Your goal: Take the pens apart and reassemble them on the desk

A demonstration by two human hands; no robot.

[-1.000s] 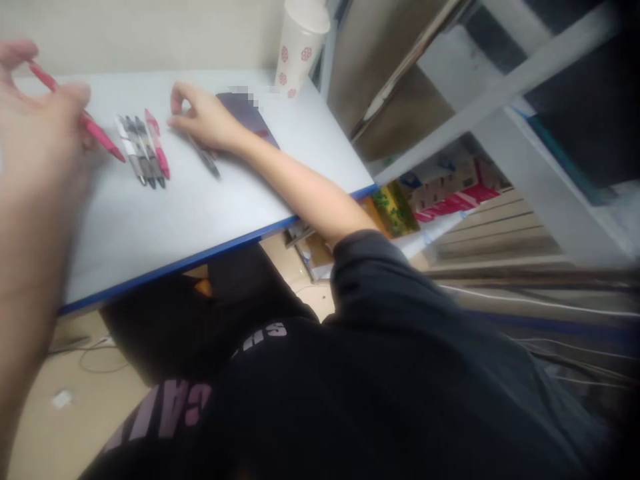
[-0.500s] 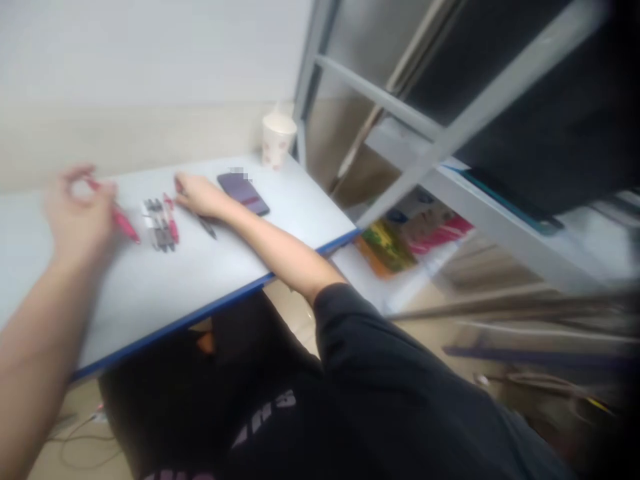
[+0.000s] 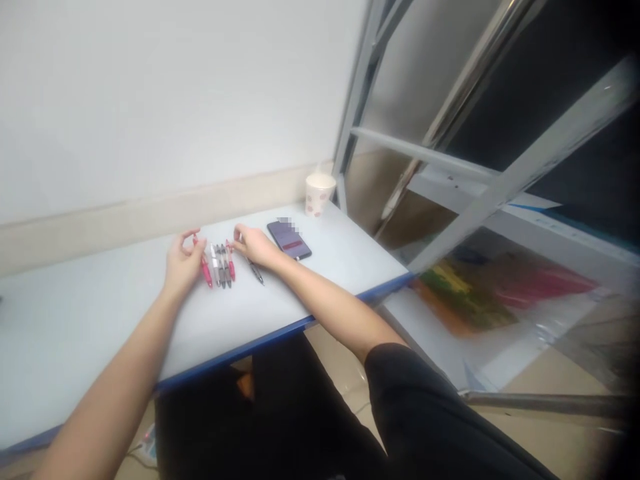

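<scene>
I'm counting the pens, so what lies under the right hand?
A dark pen pokes out from beneath the right hand, its near end over the table; its far end and anything else underneath are covered.

On the far right of the table [image 3: 105, 327], a phone [image 3: 294, 244], face up; near it, by the wall [image 3: 170, 100], an upright paper cup [image 3: 319, 199] with reddish spots. Farther right, a metal frame [image 3: 500, 195], with a blurred orange-green package [image 3: 463, 293] low down.

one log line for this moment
left hand: holding left red pen | right hand: near right red pen, contact unclear, partly covering black pen | between reds: white pen, two dark pens | rightward: phone, paper cup
</scene>
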